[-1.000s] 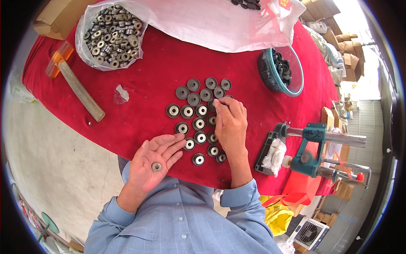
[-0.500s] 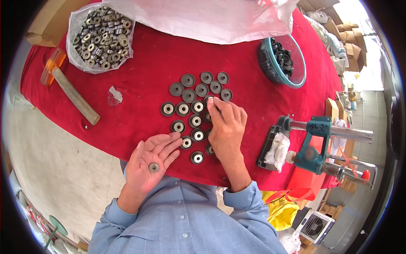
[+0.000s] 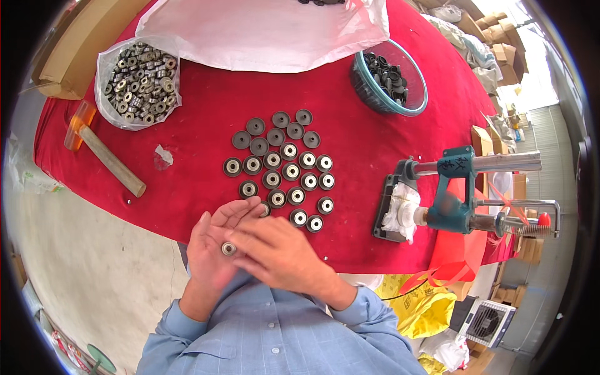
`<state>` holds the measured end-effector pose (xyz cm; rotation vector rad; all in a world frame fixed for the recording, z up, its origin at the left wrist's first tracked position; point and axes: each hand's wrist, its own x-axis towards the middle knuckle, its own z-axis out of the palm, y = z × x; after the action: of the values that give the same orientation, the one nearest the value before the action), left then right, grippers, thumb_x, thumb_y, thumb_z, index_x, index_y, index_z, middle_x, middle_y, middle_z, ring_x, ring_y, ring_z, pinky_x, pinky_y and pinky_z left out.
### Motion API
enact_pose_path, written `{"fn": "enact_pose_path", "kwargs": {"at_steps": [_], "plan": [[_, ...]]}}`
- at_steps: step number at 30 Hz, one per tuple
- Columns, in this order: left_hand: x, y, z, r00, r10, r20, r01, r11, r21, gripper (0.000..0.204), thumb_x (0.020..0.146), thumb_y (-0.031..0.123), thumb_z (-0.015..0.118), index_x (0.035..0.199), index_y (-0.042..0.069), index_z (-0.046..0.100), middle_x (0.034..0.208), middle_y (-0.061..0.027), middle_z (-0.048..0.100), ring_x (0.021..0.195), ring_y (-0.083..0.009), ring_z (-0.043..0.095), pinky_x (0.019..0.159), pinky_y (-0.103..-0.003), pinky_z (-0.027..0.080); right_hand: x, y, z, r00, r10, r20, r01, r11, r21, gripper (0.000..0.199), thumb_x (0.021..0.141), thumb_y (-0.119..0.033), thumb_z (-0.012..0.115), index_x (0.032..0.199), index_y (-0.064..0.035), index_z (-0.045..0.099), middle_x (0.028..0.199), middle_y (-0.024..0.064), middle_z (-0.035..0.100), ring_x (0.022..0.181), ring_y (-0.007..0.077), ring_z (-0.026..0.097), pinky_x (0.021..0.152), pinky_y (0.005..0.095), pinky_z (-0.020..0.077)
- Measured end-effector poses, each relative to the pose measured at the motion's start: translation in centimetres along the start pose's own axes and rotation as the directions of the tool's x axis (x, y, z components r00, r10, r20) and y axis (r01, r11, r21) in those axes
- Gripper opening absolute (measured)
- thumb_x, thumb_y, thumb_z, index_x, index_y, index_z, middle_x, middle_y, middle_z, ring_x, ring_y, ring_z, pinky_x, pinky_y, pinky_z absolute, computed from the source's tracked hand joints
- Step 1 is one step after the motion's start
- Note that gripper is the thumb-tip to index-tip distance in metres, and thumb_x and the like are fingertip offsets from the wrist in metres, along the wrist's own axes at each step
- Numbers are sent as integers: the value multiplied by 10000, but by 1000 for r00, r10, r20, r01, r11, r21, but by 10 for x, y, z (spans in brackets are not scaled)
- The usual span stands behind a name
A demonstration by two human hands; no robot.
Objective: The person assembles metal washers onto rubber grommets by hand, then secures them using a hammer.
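Note:
My left hand [image 3: 209,256] is palm up with its fingers stretched, carrying a small metal ball bearing [image 3: 229,249] at the base of the fingers. Over that palm lies my right hand [image 3: 281,253], blurred, its fingertips beside the bearing; whether they grip it cannot be told. Beyond both hands, round dark caps stand grouped on the red cloth. The nearer caps [image 3: 272,179] have shiny bearings seated in their middles. Farther off, several bare caps [image 3: 259,147] show only a small centre post. One cap [image 3: 265,209] is partly covered by my left fingertips.
A clear bag of loose bearings [image 3: 140,84] sits far left, near a hammer [image 3: 112,161] with a wooden handle. A teal-rimmed basin [image 3: 419,103] of black parts stands far right, beside a white sheet [image 3: 262,37]. At right is a green hand press [image 3: 455,194].
My right hand has left the caps and come back over my left palm. The cap it was touching now shows a bearing in its middle. The whole view has shifted slightly.

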<state>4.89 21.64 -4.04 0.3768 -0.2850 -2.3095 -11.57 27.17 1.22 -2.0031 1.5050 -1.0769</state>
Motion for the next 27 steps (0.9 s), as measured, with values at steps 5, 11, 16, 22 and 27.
{"fn": "enact_pose_path", "kwargs": {"at_steps": [5, 11, 16, 22, 27], "plan": [[10, -10, 11, 997, -2, 79, -1, 999, 37, 661, 1164, 432, 270, 1505, -77, 518, 1590, -276, 534, 1513, -396, 482, 1303, -514, 327, -11, 3, 16, 999, -15, -39, 14, 1000, -19, 334, 852, -53, 814, 1181, -48, 756, 1059, 108, 716, 974, 300, 703, 861, 422, 593], [24, 16, 34, 988, 155, -28, -129, 899, 418, 457, 1113, 306, 509, 1368, -66, 584, 1472, -248, 615, 1406, -345, 589, 1225, -471, 446, 27, 67, -51, 855, 67, -514, -155, 979, -130, 258, 843, 52, 819, 1074, -28, 736, 1035, 117, 753, 855, 247, 748, 741, 362, 605], [25, 35, 21, 965, 257, -54, -187, 818, 544, 319, 1097, 184, 528, 1274, -57, 638, 1264, -202, 723, 1204, -284, 700, 1123, -435, 529, 37, 127, -57, 877, 147, -456, -256, 949, -186, 207, 884, 21, 794, 1060, 4, 685, 1048, 150, 726, 894, 329, 729, 759, 420, 611], [10, 37, -1, 942, 288, -175, -131, 791, 597, 235, 1089, 104, 515, 1201, -42, 662, 1186, -176, 730, 1102, -257, 713, 1026, -407, 570, 41, 138, -47, 882, 127, -454, -260, 934, -243, 161, 894, -18, 804, 1029, 1, 718, 1055, 135, 733, 957, 331, 729, 824, 439, 609], [13, 41, -3, 945, 268, -186, -118, 812, 572, 216, 1094, 90, 514, 1181, -40, 663, 1172, -175, 727, 1058, -242, 717, 973, -389, 591, 42, 139, -45, 849, 190, -494, -291, 947, -135, 131, 898, -23, 803, 1008, 5, 738, 1052, 125, 733, 967, 319, 727, 828, 430, 613]]}}
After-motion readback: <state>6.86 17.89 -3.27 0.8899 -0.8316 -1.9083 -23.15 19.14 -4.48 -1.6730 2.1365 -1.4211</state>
